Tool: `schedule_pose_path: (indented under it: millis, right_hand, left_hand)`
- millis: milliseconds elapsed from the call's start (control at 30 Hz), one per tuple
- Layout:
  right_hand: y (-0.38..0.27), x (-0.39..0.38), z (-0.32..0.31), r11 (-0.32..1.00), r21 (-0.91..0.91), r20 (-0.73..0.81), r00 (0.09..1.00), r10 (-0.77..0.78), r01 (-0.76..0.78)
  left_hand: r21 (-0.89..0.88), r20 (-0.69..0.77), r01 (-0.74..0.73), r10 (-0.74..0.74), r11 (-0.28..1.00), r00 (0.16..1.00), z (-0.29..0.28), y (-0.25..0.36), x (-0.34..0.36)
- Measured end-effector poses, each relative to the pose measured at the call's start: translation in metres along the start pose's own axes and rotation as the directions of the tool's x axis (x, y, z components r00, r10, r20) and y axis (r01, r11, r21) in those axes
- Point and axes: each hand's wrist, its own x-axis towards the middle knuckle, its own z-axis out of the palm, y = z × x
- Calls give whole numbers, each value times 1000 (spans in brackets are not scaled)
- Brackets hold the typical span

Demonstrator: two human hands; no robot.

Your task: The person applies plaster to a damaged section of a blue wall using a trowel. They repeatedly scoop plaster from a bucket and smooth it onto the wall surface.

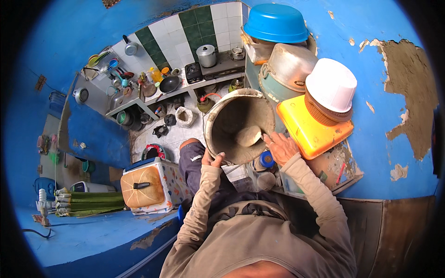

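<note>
A grey, crusted bucket (221,116) is tilted toward me in the middle, with a pale, flattened tool (246,136) inside it. My left hand (211,158) grips the bucket's lower left rim with fingers closed round it. At the right rim my right hand (280,148) has its fingers bent, the fingertips on what looks like the tool's handle; the grip is partly hidden. Below that hand stands a blue-capped container (266,159). Beside it on the right, a yellow basin (315,136) lies upside down with a brown basket and white tub (331,83) stacked on it.
A tiled counter (219,69) with pots and pans runs across the back. Sacks and a gas cylinder (205,105) sit below it. A patterned cooler box (172,183) is at my left. Large pots under a blue basin (276,21) rise at the back right, along a peeling blue wall.
</note>
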Motion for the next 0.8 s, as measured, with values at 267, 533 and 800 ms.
schedule_pose_path:
  millis: [267,533,800]
  right_hand:
    - [-13,-1,21,989,64,73,989,130,-135]
    - [-28,19,46,946,-26,-114,941,318,-322]
    - [-30,32,25,906,63,49,908,417,-419]
  left_hand:
    - [23,-5,-79,79,997,997,2,-3,1]
    - [70,1,-144,145,987,990,8,-28,11]
    - [113,-30,-135,140,984,990,6,-45,17]
